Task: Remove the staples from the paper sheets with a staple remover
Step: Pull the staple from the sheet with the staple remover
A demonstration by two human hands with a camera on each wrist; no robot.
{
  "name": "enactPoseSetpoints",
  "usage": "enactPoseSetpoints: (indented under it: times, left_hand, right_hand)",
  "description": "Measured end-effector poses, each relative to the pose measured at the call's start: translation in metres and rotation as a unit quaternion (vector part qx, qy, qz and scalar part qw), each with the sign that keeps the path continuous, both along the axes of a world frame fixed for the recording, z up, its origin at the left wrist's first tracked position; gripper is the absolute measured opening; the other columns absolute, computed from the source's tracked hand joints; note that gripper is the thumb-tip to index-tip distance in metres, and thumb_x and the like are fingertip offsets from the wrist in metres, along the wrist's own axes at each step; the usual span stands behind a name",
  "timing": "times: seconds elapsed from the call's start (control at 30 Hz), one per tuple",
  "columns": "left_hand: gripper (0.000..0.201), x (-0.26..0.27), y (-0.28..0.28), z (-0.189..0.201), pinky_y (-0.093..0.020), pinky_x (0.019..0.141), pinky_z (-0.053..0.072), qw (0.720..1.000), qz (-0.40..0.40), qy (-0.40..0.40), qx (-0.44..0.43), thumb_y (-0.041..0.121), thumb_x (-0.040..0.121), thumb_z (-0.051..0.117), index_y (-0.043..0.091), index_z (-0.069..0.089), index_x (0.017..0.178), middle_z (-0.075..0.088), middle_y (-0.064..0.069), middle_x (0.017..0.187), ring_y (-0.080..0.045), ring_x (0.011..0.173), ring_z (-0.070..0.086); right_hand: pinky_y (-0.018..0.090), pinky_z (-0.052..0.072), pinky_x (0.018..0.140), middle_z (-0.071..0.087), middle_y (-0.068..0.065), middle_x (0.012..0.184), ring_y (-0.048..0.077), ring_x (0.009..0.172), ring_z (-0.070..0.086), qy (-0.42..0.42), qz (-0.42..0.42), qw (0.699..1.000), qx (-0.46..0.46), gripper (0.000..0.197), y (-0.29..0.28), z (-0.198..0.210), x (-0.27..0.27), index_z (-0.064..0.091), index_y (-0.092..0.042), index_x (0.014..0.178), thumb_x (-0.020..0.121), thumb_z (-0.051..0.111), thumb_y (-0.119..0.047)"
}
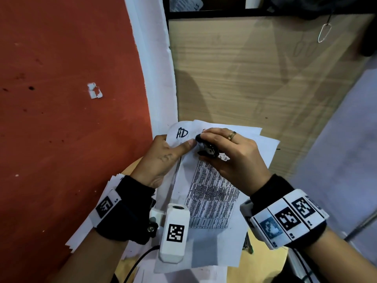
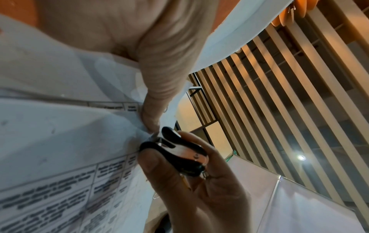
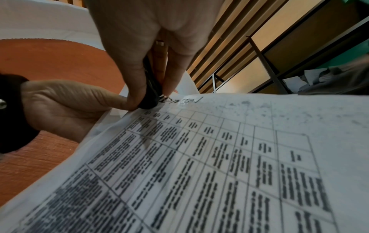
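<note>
At the top left corner of a stapled set of paper sheets point(image 1: 206, 201), a person's right hand point(image 1: 234, 158) pinches a black and chrome staple remover point(image 1: 207, 149) between thumb and fingers, its jaws squeezed nearly together and biting at the corner of the top sheet, as the left wrist view shows point(image 2: 175, 149). The tool's long axis runs roughly across the page, its claws pointing toward the left hand point(image 1: 163, 160) and its hinge tucked back into the right palm. The left hand pinches the same corner, thumb point(image 1: 184, 147) flat on top just beside the claws and the remaining fingers hidden beneath the paper; the two thumbs touch or nearly touch in the right wrist view point(image 3: 127, 100). A gold ring point(image 1: 232, 135) sits on one right finger. The top sheet carries a printed table and a handwritten "AD" point(image 1: 182, 132) near its upper edge, and the corner is lifted off the sheets below it. More loose sheets point(image 1: 89, 227) fan out beneath the left wrist, their edges overhanging a round, light wooden tabletop point(image 1: 263, 262). The papers' far edges reach up against a pale wood-grain panel point(image 1: 255, 78) straight ahead, and a white-trimmed red wall point(image 1: 61, 99) stands close on the left, leaving open room mostly to the right, where a grey floor point(image 1: 346, 139) shows. A small white scrap point(image 1: 94, 90) clings to the red wall. No container is in sight.
</note>
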State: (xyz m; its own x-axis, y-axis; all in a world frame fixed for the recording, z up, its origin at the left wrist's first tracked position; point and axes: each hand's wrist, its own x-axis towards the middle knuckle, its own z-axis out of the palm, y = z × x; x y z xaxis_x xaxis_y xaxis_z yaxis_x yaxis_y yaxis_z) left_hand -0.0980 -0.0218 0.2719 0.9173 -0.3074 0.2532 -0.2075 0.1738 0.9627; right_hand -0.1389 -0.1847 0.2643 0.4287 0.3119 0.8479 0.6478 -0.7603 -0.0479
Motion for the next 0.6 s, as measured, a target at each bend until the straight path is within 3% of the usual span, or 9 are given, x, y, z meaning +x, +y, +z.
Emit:
enactPoseSetpoints:
  times: [0.2, 0.27, 0.43, 0.6]
  left_hand:
    - [0.028, 0.0035, 0.0025, 0.0006, -0.031, 0.088, 0.053, 1.0, -0.005, 0.011, 0.015, 0.0, 0.087, 0.06, -0.008, 0.062, 0.113, 0.068, -0.021, 0.108, -0.026, 0.099, 0.066]
    - [0.027, 0.0043, 0.0037, 0.0013, -0.028, 0.087, 0.054, 1.0, -0.018, 0.011, 0.022, 0.001, 0.087, 0.059, -0.006, 0.062, 0.113, 0.068, -0.018, 0.106, -0.022, 0.097, 0.066]
    - [0.026, 0.006, 0.0057, 0.0002, -0.031, 0.093, 0.052, 0.999, -0.036, 0.029, 0.01, 0.002, 0.085, 0.06, 0.001, 0.064, 0.11, 0.069, -0.013, 0.107, -0.02, 0.099, 0.066]
    - [0.03, 0.006, 0.0051, -0.0012, -0.031, 0.094, 0.051, 0.998, -0.05, 0.038, -0.012, 0.0, 0.083, 0.059, -0.002, 0.062, 0.112, 0.068, -0.015, 0.11, -0.021, 0.101, 0.065]
  right_hand:
    - [0.039, 0.055, 0.071, 0.068, 0.011, 0.106, 0.028, 0.09, 0.067, 0.018, 0.008, 1.0, -0.024, 0.031, -0.0023, 0.0035, 0.0005, 0.068, 0.0, 0.103, 0.075, 0.073, -0.012]
    - [0.037, 0.053, 0.075, 0.068, 0.01, 0.105, 0.027, 0.091, 0.067, 0.015, 0.006, 0.999, -0.039, 0.03, -0.0021, 0.0049, 0.0011, 0.069, -0.001, 0.102, 0.074, 0.073, -0.011]
    - [0.032, 0.049, 0.077, 0.068, 0.012, 0.102, 0.028, 0.091, 0.067, 0.013, 0.003, 0.998, -0.057, 0.025, -0.0011, 0.0045, 0.0051, 0.069, 0.001, 0.1, 0.078, 0.069, -0.011]
    - [0.036, 0.051, 0.074, 0.069, 0.011, 0.097, 0.028, 0.087, 0.067, -0.004, 0.005, 0.999, -0.035, 0.02, -0.0006, 0.0029, 0.005, 0.069, 0.001, 0.095, 0.077, 0.07, -0.007]
